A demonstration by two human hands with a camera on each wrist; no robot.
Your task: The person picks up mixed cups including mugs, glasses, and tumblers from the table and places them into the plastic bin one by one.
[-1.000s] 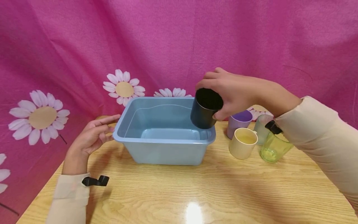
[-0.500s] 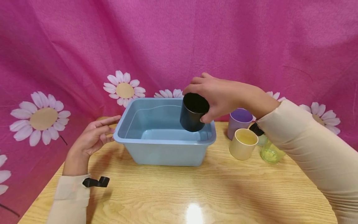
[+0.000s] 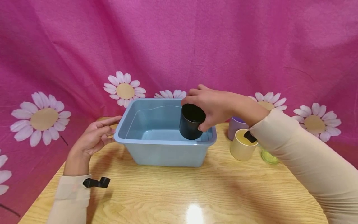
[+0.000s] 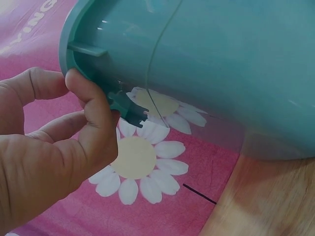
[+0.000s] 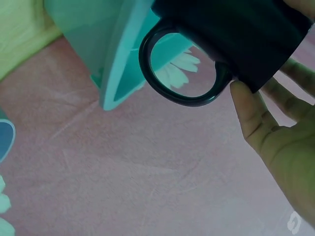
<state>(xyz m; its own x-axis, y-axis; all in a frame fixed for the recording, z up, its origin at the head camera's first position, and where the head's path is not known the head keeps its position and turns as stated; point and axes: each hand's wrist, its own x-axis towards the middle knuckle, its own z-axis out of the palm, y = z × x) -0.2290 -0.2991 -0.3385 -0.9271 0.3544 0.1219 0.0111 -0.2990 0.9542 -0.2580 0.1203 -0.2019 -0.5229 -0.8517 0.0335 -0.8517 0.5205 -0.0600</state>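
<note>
Currently gripping one black mug (image 3: 191, 129) between thumb and fingers of the right hand (image 3: 213, 104), at the right part of the mouth of one blue tub (image 3: 165, 142); hard to tell whether below the rim. Glossy, plain and straight-walled, mouth upward, with one looped handle (image 5: 187, 101). Touching the tub's left end with loosely bent fingers of the left hand (image 3: 90, 137). Visible right of the tub, at least three more cups: one purple (image 3: 234, 129), one cream (image 3: 241, 151), one green (image 3: 269, 158), mostly hidden by the right sleeve (image 3: 296, 152). Beneath, one wooden surface (image 3: 156, 189); behind, pink cloth (image 3: 223, 37) printed with daisies (image 3: 43, 119).
</note>
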